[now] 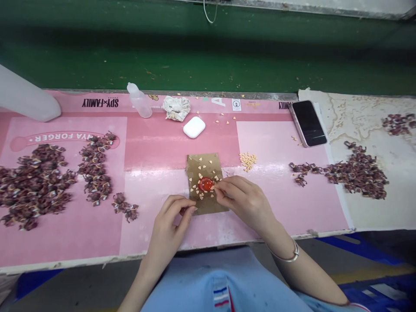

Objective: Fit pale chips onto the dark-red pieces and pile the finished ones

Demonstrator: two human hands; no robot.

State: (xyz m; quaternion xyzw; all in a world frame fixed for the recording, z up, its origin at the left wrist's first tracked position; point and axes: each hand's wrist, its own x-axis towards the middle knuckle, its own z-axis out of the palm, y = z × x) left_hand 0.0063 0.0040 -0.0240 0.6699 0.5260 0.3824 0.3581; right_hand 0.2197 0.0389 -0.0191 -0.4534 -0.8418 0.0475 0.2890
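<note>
My left hand (172, 219) is curled at the lower left of a brown square sheet (208, 209), with a small dark maroon piece (183, 211) partly hidden between its fingers. My right hand (245, 198) is closed in a pinch at the right edge of a small red round dish (205, 184); a tiny beige piece (213, 187) shows at its fingertips. Glossy red stuff fills the dish, which rests on the sheet. Around it lie several loose beige heart-shaped pieces (201, 196). More of these form a small beige pile (248, 161) beyond my right hand.
Dark maroon pieces lie in heaps at left (39, 186) and right (357, 171). Along the back are a squeeze bottle (140, 102), crumpled paper (176, 108), a white case (194, 127) and a phone (308, 123). A green wall (208, 56) borders the pink tabletop (156, 151).
</note>
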